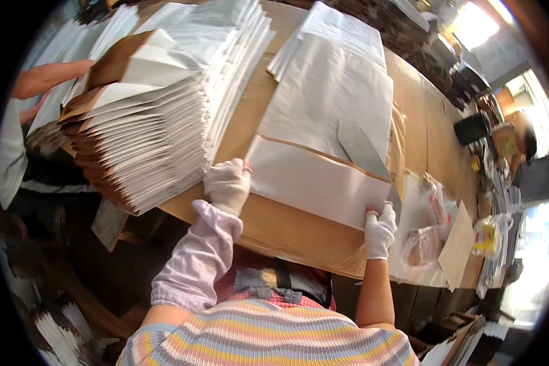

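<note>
Both hands wear white gloves. The left hand (227,185) presses on the near left corner of a white paper sheet (317,180) that lies flat on the brown desk (274,229), its grip closed down on the paper's edge. The right hand (380,229) pinches the sheet's near right corner, grip clamped on it. The lower strip of the sheet seems folded over along a brown crease, though the curved view makes that hard to judge. More white sheets (338,85) lie beyond it. A tall stack of folded paper bags (158,122) stands to the left, just beside the left hand. Plastic packets (430,229) lie at the desk's right end.
</note>
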Tool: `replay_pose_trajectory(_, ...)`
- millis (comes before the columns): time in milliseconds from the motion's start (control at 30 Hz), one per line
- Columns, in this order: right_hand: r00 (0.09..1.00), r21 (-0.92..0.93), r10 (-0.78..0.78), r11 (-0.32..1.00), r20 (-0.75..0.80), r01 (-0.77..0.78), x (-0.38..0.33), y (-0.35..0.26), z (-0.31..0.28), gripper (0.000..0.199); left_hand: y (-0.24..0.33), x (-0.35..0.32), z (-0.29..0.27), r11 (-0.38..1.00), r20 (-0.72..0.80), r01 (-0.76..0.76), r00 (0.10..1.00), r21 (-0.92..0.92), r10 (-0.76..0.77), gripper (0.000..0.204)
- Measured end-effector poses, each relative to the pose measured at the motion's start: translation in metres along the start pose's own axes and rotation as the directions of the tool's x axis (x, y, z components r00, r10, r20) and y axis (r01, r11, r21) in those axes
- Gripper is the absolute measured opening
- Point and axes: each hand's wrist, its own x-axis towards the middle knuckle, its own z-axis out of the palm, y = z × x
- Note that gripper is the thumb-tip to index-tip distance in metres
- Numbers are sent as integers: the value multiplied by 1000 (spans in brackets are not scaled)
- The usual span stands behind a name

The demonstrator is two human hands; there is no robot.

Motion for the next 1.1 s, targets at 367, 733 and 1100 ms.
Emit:
replay_pose_trajectory(367,977,-178,-199,967,-70,184,-12,9,13,20,2,3,-5,997,93,56,994,49,-61,25)
replay_pose_trajectory(733,699,-32,-662,719,271,694,6,-41,28,75,15,30,-31,956,430,2,893,292,-133,33)
replay_pose_trajectory(1100,606,123,-755,646,249,754,7,-87,60,79,63,12,0,681,436,-677,542,-278,718,122)
